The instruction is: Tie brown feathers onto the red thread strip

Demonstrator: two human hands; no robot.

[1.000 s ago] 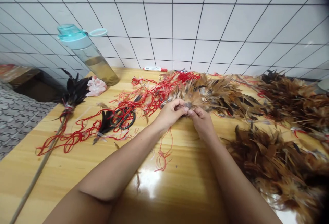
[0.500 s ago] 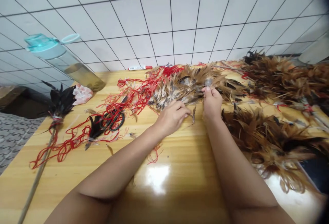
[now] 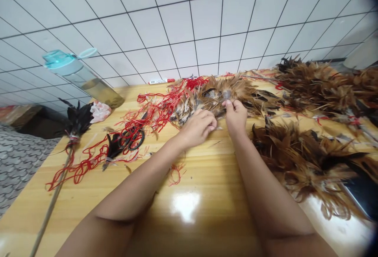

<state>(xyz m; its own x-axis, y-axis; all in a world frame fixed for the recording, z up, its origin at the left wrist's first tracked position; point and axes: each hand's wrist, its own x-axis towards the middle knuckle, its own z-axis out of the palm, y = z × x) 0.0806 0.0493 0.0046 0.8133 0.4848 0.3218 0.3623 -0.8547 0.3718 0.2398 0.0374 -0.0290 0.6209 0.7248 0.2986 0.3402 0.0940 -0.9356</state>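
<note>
My right hand point(image 3: 237, 118) pinches a feather point(image 3: 226, 93) between thumb and forefinger; grey fluff shows just above the fingertips. Close beside it, my left hand point(image 3: 198, 128) is closed with its fingers curled, and whatever they hold is hidden. Both hands are at the near edge of a loose pile of brown feathers point(image 3: 254, 91), some with pale, downy ends. Tangled red string point(image 3: 159, 111) lies against the pile's left side. Black-handled scissors point(image 3: 138, 141) rest partly under the string, with a small bunch of black feathers point(image 3: 114, 146) next to them.
A stick topped with black feathers point(image 3: 56, 196) lies at the left of the wooden table point(image 3: 124, 202). Behind it stand a water bottle point(image 3: 97, 87) and crumpled plastic point(image 3: 100, 111). A red-and-white marker point(image 3: 161, 81) lies by the tiled wall. Brown feather bunches point(image 3: 301, 150) and a phone point(image 3: 358, 194) are at right.
My right hand has shifted slightly left, nearer my left hand. The small feather hanging by my left fingertips no longer shows there. The whole view has turned a little.
</note>
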